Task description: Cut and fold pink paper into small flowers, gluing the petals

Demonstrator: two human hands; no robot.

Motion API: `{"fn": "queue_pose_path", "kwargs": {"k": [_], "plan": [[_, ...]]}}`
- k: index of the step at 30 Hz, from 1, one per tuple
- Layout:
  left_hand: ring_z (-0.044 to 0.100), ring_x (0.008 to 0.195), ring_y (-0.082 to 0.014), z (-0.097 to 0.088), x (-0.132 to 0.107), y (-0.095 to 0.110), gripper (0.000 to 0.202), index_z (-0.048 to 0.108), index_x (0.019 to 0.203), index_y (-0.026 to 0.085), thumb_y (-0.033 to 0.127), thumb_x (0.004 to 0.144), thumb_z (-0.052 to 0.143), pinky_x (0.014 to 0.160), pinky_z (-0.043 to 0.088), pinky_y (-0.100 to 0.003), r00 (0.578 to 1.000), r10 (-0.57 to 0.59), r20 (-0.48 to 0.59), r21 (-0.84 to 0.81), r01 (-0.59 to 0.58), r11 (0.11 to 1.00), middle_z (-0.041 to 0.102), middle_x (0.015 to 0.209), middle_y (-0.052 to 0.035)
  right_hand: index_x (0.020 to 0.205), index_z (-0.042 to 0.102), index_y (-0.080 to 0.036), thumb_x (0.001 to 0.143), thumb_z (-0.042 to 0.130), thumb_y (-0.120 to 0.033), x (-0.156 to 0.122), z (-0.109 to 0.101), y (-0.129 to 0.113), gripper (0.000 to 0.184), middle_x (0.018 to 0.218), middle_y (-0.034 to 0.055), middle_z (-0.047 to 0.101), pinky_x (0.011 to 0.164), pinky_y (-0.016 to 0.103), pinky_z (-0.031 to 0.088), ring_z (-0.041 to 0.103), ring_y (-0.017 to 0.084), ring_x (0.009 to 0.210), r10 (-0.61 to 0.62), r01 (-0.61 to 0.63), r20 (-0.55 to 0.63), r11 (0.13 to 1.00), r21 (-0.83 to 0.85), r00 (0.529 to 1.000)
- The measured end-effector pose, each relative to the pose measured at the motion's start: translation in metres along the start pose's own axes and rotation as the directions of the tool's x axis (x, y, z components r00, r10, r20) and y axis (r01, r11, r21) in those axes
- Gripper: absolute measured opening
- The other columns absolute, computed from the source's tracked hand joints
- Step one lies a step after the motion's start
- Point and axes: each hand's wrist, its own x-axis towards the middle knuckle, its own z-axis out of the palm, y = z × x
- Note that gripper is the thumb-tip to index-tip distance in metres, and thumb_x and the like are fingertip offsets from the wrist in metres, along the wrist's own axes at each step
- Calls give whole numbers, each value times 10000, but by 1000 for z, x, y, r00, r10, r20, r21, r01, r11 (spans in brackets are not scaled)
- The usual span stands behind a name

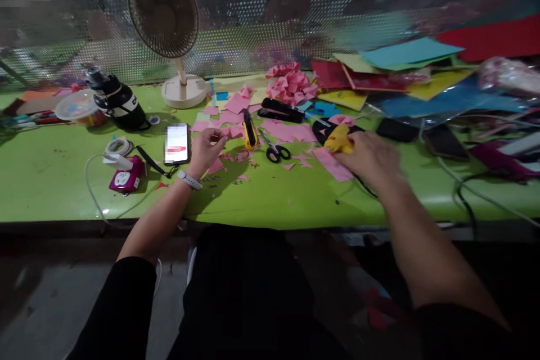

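Note:
My right hand (371, 157) is closed around a yellow glue gun (338, 138), just above a pink paper sheet (335, 166) on the table's right half. A dark cord trails below that hand, which is slightly blurred. With fingers curled together, my left hand (206, 149) is at the pink paper pieces (232, 132); whether a piece is pinched in its fingertips is unclear. Between both hands lie a yellow-and-black box cutter (250, 130), black-handled scissors (275, 149) and a black stapler (282, 111). Folded pink paper shapes (291, 84) are heaped behind them.
On the green table (261, 197), a phone (176, 143), tape roll (118, 147) and purple power adapter (126, 175) lie left. Behind them stand a black bottle (116, 98) and fan (164, 17). Coloured sheets (413, 53), dark phones (445, 140) and cables occupy the right.

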Motion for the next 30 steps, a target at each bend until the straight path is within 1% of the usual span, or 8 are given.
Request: {"fn": "queue_pose_path", "kwargs": {"k": [6, 8, 10, 13, 16, 18, 24, 30], "plan": [[650, 712, -122, -1, 1, 0, 72, 669, 831, 149, 208, 846, 709, 620, 552, -248, 1000, -7, 6, 33, 7, 999, 687, 813, -48, 1123, 644, -122, 832, 661, -670, -1, -2, 1, 621, 1205, 284, 647, 769, 447, 486, 649, 394, 1033, -34, 36, 69, 999, -23, 997], [645, 717, -117, -1, 0, 1, 58, 668, 818, 151, 186, 845, 706, 639, 554, -248, 1000, 2, 3, 29, -2, 1000, 687, 814, -47, 1024, 680, -143, 780, 721, -659, -1, -6, 7, 572, 1155, 272, 673, 741, 475, 478, 652, 417, 988, -81, 81, 81, 997, -2, 993], [641, 724, -112, 0, 1, 2, 45, 671, 814, 152, 163, 846, 701, 672, 559, -257, 1000, 7, 7, 20, -8, 1000, 688, 815, -47, 953, 706, -159, 770, 769, -565, -4, -12, 3, 451, 1072, 259, 703, 760, 528, 473, 651, 439, 964, -156, 157, -28, 987, 26, 987], [621, 757, -117, 0, 2, 3, 67, 672, 785, 158, 131, 830, 714, 727, 557, -277, 999, 30, -11, 58, -29, 998, 677, 816, -43, 895, 721, -178, 925, 605, -356, -13, -16, -28, 214, 983, 211, 732, 883, 572, 460, 659, 392, 984, -380, 430, -299, 894, 123, 875], [592, 823, -138, -1, 4, 3, 111, 685, 740, 173, 150, 775, 789, 725, 537, -273, 994, 55, -97, 129, -43, 991, 646, 860, -48, 951, 736, -232, 951, 548, -249, -19, -6, -76, 189, 1052, 132, 750, 909, 520, 498, 662, 324, 1033, -655, 700, -253, 631, 336, 712], [567, 797, -139, -2, 4, 4, 118, 706, 739, 182, 188, 757, 822, 669, 512, -260, 989, 26, -148, 140, -5, 990, 622, 859, -47, 960, 742, -258, 914, 616, -228, -19, 5, -103, 137, 1043, 95, 750, 910, 520, 512, 667, 305, 1007, -707, 712, -200, 564, 418, 678], [543, 546, -80, -3, -1, 10, 156, 734, 801, 179, 324, 844, 766, 521, 470, -228, 987, -157, -23, -109, 154, 982, 642, 654, -8, 950, 748, -254, 886, 682, -200, -14, 22, -127, 106, 1061, 88, 743, 870, 493, 547, 678, 284, 996, -717, 671, -131, 551, 496, 685], [694, 576, -117, 2, -7, 13, 286, 698, 888, 147, 431, 877, 728, 546, 569, -244, 937, -327, 125, -288, 349, 892, 721, 687, -52, 830, 733, -254, 905, 649, -184, -19, 19, -131, 132, 939, 68, 747, 813, 459, 553, 687, 253, 899, -687, 609, -126, 526, 593, 716]]}}
